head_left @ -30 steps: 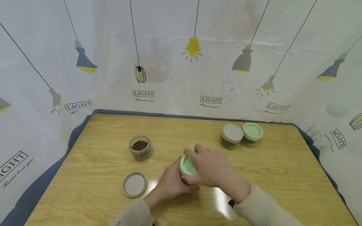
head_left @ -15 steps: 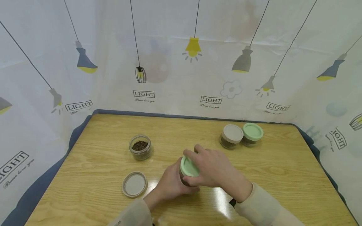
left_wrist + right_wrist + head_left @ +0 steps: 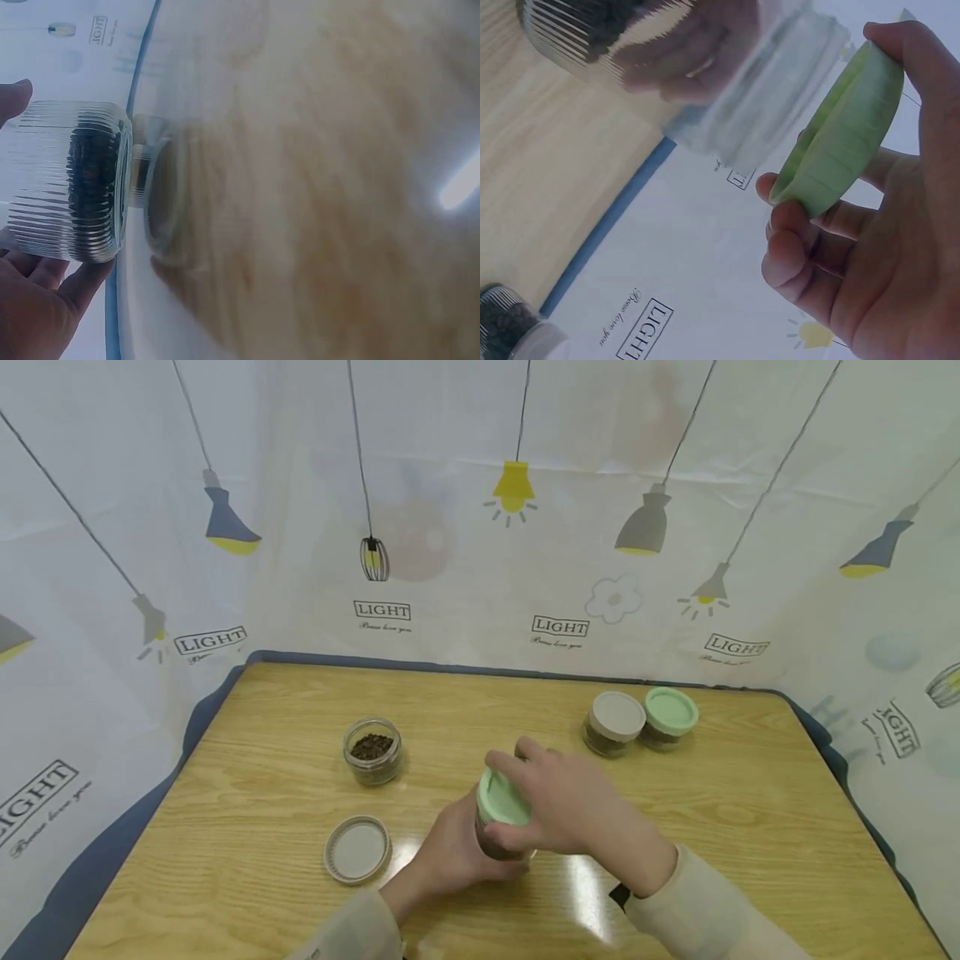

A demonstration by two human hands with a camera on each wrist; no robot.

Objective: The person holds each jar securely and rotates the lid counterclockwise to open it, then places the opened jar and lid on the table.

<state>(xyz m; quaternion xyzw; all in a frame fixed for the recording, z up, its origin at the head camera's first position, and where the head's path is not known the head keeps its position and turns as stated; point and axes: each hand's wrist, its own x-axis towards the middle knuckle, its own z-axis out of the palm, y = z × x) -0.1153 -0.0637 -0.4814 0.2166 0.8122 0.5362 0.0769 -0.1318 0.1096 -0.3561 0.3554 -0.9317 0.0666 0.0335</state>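
My left hand (image 3: 453,847) grips a ribbed glass jar (image 3: 75,180) around its side, just above the front middle of the table. Dark coarse pieces lie in its lower part. With thumb and fingertips, my right hand (image 3: 566,797) pinches a light green lid (image 3: 844,131) by its edge. In the right wrist view the lid is tilted and a gap shows between it and the jar's threaded mouth (image 3: 772,82). From the head view, the lid and right hand cover the mouth.
An uncovered glass jar (image 3: 375,768) of brown pieces stands left on the wooden table (image 3: 247,793). Nearer me lies an upturned grey lid (image 3: 357,850). At the back right, a grey-lidded jar (image 3: 613,723) stands beside a green-lidded jar (image 3: 670,718). A printed curtain (image 3: 465,635) rises behind.
Both hands have stayed almost in place. Slightly more of the held jar shows below the green lid, and the right wrist has shifted a little to the right.
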